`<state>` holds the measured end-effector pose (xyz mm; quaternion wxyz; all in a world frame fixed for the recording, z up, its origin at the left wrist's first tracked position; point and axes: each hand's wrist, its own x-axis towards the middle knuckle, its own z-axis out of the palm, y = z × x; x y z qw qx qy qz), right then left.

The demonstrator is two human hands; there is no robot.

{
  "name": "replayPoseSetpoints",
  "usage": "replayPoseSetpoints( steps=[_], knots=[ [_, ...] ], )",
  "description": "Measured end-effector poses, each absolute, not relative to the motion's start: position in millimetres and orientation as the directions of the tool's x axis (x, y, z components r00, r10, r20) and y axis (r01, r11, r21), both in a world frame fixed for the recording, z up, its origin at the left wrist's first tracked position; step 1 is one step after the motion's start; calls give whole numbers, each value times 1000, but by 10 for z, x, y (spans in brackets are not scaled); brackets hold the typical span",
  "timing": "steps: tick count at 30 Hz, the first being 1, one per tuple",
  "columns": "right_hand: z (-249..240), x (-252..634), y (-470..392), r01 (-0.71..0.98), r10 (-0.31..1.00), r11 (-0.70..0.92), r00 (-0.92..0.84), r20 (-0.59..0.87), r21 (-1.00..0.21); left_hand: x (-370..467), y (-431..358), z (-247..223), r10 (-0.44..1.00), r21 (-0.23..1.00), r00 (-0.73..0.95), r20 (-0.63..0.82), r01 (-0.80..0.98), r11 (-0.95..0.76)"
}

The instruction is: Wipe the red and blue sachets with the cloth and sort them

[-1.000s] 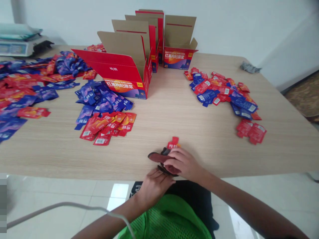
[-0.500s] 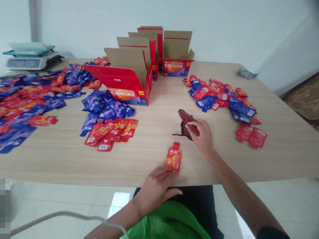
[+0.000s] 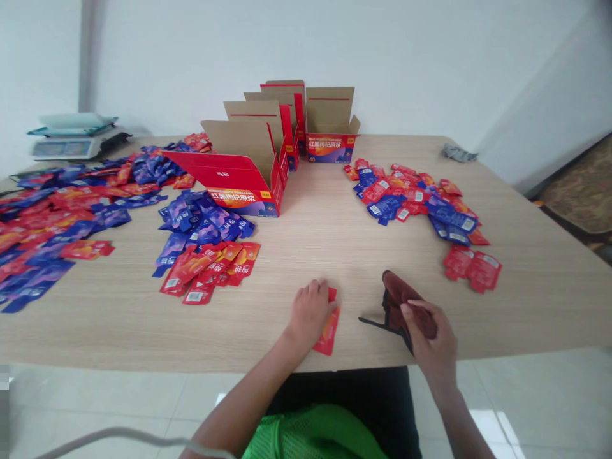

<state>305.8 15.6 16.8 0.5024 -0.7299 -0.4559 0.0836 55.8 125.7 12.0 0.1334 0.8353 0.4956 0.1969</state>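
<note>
My left hand [image 3: 310, 313] rests over the upper left part of a red pouch [image 3: 329, 335] near the table's front edge. Its fingers are curled together at the pouch's top, and part of the pouch is hidden under them. To the right, my right hand [image 3: 433, 338] pinches a dark reddish-brown object with black straps [image 3: 401, 293], which looks like sunglasses or a small case; one thin black piece sticks out to the left. A pile of red pouches [image 3: 210, 271] and a pile of blue pouches [image 3: 205, 217] lie left of my hands.
Open red cartons [image 3: 239, 185] stand at the back centre, with another carton [image 3: 329, 148] beside them. Mixed pouches [image 3: 411, 194] lie at the right, and a large heap [image 3: 71, 197] covers the left. A scale [image 3: 71, 143] and crumpled grey wrapper [image 3: 459, 153] are farther back.
My left hand has moved from the red pouch's lower end to its top. My right hand has moved right and nearer the front edge, with the reddish-brown object. The view has shifted slightly.
</note>
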Motion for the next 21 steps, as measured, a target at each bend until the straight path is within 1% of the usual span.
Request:
replayPoseSetpoints(
  steps=[3, 7, 9, 11, 13, 14, 17, 19, 21],
  knots=[
    [97, 3040, 85, 547, 722, -91, 611, 323, -832, 529, 1370, 172, 847, 486, 503, 170, 705, -516],
    [72, 3000, 96, 564, 691, -75, 624, 365, -823, 456, 1419, 539, 794, 593, 588, 153, 588, -550],
    [76, 2993, 110, 562, 685, -73, 629, 368, -824, 405, 1352, 763, 771, 668, 604, 203, 490, -560],
    [85, 2992, 114, 556, 684, -70, 631, 366, -828, 337, 1239, 919, 733, 695, 617, 288, 391, -603],
    [97, 2990, 111, 557, 685, -65, 628, 369, -828, 251, 1108, 958, 681, 645, 650, 339, 366, -671],
    [103, 2988, 107, 558, 686, -63, 626, 370, -827, 203, 1043, 932, 653, 605, 680, 333, 378, -701],
    [106, 2982, 95, 570, 689, -53, 615, 383, -820, 61, 856, 748, 591, 491, 775, 223, 435, -755],
    [100, 2994, 96, 576, 698, -51, 605, 384, -816, -18, 732, 611, 566, 423, 809, 158, 462, -779],
    [115, 3026, 116, 567, 718, -57, 595, 362, -821, -72, 602, 502, 566, 365, 810, 155, 485, -795]
  ],
)
